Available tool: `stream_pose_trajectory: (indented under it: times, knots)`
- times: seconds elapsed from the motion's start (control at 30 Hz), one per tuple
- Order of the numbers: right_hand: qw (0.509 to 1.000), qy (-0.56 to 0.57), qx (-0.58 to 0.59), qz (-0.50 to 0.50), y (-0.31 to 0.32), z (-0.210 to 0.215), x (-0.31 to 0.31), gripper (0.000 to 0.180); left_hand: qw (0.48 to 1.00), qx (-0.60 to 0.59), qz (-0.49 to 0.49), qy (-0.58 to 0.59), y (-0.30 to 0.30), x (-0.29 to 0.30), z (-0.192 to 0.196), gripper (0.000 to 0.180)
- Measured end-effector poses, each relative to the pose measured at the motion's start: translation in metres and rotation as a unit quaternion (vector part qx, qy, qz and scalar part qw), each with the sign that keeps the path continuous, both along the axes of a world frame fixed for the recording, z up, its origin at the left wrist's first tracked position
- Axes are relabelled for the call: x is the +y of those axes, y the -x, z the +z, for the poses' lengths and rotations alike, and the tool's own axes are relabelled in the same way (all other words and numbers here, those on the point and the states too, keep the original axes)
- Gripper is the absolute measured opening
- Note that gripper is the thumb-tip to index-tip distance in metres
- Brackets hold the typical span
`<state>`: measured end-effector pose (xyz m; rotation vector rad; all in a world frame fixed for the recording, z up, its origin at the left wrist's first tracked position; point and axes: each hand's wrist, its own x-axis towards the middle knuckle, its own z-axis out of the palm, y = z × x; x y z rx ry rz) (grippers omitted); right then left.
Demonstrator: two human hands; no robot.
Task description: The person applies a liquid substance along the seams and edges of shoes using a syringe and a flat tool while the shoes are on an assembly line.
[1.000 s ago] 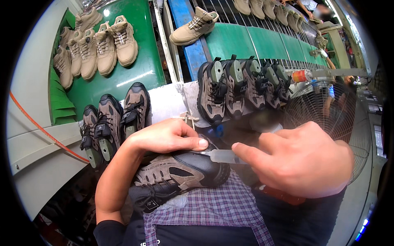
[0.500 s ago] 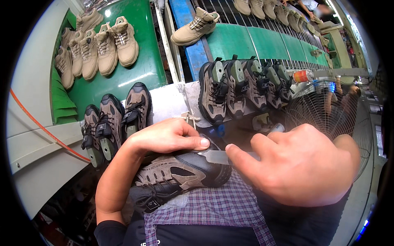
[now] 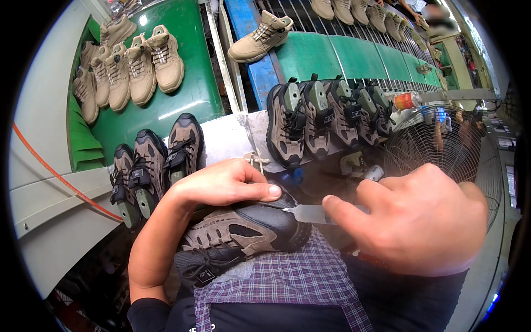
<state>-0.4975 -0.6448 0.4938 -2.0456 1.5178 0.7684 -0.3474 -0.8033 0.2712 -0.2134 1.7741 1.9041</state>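
A brown and black lace-up shoe (image 3: 257, 229) lies on its side over my lap, its toe to the right. My left hand (image 3: 235, 185) is closed on the shoe from its far side, the thumb pressed along the black edge by the sole. In my right hand (image 3: 412, 224) is a translucent squeeze bottle (image 3: 312, 213) with a narrow nozzle pointing left. The nozzle tip is close to the seam near the shoe's toe; I cannot tell whether it touches. My right fingers are wrapped round the bottle and hide most of it.
Matching brown shoes (image 3: 287, 124) line the white ledge (image 3: 227, 135) ahead, with several more at left (image 3: 149, 160). Beige shoes (image 3: 168, 61) stand on the green surface (image 3: 193, 72). At right are a wire fan (image 3: 442, 144) and a bottle with an orange label (image 3: 406, 100).
My right hand and the squeeze bottle have shifted slightly right, the nozzle moving along the seam toward the toe. My left hand and the shoe stay nearly in place.
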Motion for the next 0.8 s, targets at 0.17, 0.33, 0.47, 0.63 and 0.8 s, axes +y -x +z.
stream_pose_trajectory:
  times: [0.17, 0.33, 0.47, 0.63, 0.8]
  knots:
    - [0.983, 0.17, -0.052, -0.051, 0.013, 0.004, 0.013, 0.058, 1.0, -0.007, 0.013, -0.008, -0.001, -0.004, -0.004, 0.047]
    - [0.864, 0.229, -0.365, -0.263, 0.041, -0.051, 0.022, 0.045, 0.983, 0.072, 0.144, -0.085, -0.031, -0.014, -0.028, 0.042]
    - [0.587, 0.144, -0.533, -0.592, 0.022, -0.117, 0.05, 0.051, 0.944, 0.277, 0.18, -0.024, -0.057, -0.032, -0.024, 0.073]
    - [0.402, 0.128, -0.65, -0.632, -0.006, -0.193, 0.053, 0.049, 0.938, 0.275, 0.204, 0.056, -0.074, -0.034, 0.008, 0.078]
    - [0.405, 0.165, -0.66, -0.611, -0.017, -0.195, 0.035, 0.046, 0.94, 0.231, 0.25, 0.035, -0.078, -0.029, 0.009, 0.071]
